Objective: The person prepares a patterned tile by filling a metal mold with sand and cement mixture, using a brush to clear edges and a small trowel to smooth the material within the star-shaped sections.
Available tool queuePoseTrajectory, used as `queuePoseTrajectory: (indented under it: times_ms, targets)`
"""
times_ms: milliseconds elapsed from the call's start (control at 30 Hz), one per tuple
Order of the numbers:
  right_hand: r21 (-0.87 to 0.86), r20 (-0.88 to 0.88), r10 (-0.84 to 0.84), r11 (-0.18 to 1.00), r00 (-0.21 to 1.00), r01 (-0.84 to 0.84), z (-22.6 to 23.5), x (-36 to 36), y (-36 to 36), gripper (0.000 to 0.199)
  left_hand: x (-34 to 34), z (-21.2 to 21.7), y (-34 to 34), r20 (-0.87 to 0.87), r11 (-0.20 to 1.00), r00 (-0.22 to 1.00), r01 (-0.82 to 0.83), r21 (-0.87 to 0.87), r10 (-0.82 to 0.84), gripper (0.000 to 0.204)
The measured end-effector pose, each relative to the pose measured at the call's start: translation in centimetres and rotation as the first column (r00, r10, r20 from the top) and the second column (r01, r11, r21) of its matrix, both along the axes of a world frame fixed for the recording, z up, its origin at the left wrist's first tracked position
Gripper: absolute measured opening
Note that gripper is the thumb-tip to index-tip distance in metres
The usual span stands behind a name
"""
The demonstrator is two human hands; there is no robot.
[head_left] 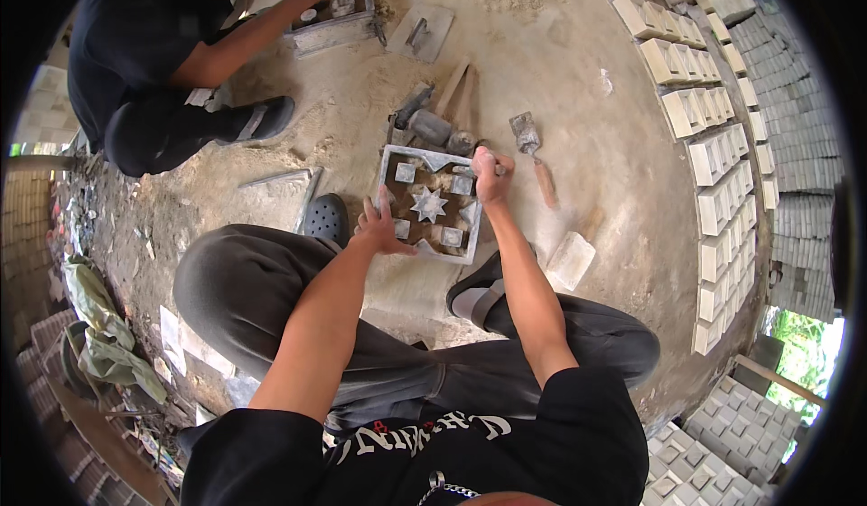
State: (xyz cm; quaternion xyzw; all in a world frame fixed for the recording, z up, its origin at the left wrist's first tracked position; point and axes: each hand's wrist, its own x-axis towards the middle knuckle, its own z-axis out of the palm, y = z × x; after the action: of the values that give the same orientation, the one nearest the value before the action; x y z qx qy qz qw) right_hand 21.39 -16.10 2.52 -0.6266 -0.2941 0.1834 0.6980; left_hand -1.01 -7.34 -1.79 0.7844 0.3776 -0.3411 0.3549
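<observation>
A square, grey-rimmed mould [452,258] lies on the ground between my feet. Inside it are brown material, a pale star-shaped block [429,204] at the centre and smaller square blocks [452,236] near the corners. My left hand [383,228] rests with spread fingers on the mould's left side and lower left corner. At the upper right corner my right hand [492,179] is closed in a fist; whatever it may grip is hidden by the fingers. Just beyond the mould lie a dusty cylindrical object [430,128] and wooden handles [454,91].
A trowel [535,156] lies right of the mould, a pale slab [571,260] nearer me. A flat float [422,32] lies farther off. At upper left another person [135,64] works over a second mould [334,35]. Rows of pale blocks [713,160] line the right side.
</observation>
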Motion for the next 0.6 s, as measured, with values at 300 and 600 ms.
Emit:
queuePoseTrajectory:
  times_ms: [300, 600]
  targets:
    - [-0.070, -0.154, -0.077, 0.995, 0.985, 0.067, 0.2, 0.1, 1.7, 0.041, 0.3, -0.3, -0.1, 0.006, 1.000, 1.000, 0.003, 0.004, -0.003, 0.159]
    - [-0.057, -0.137, -0.040, 0.998, 0.990, 0.032, -1.0, 0.7, 1.5, 0.042, -0.1, -1.7, 0.0, 0.054, 0.999, 0.998, 0.035, 0.016, -0.036, 0.166]
